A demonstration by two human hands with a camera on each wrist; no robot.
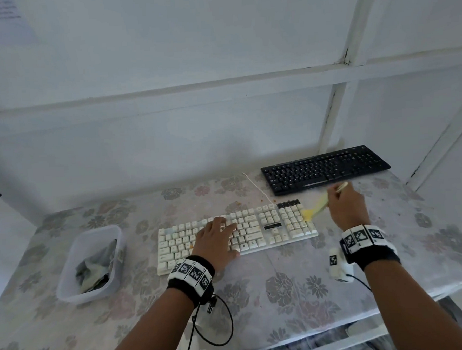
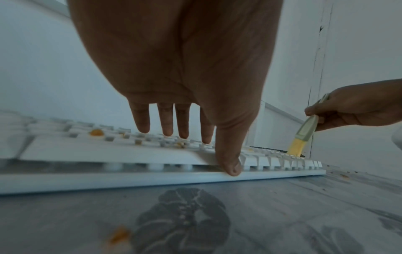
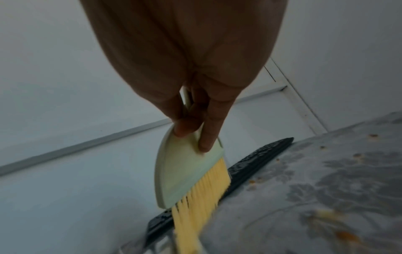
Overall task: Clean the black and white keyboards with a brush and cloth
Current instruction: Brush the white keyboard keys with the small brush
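A white keyboard (image 1: 268, 226) lies across the middle of the table, with orange crumbs among its keys (image 2: 96, 132). My left hand (image 1: 217, 239) rests flat on its keys, fingers straight (image 2: 167, 123) and thumb on the front edge. My right hand (image 1: 345, 205) grips a pale brush with yellow bristles (image 3: 195, 180); the bristles (image 1: 309, 214) touch the keyboard's right end (image 2: 295, 146). A black keyboard (image 1: 324, 169) lies behind, near the wall (image 3: 250, 170). A grey cloth (image 1: 97, 267) sits crumpled in a clear plastic tub (image 1: 68, 279) at the left.
The table wears a floral cover (image 1: 298, 284) dotted with orange crumbs (image 3: 346, 237). A white cable (image 1: 256, 185) runs back from the white keyboard. White walls with frame bars close the back and right. The table's front edge (image 1: 341, 322) is near my right forearm.
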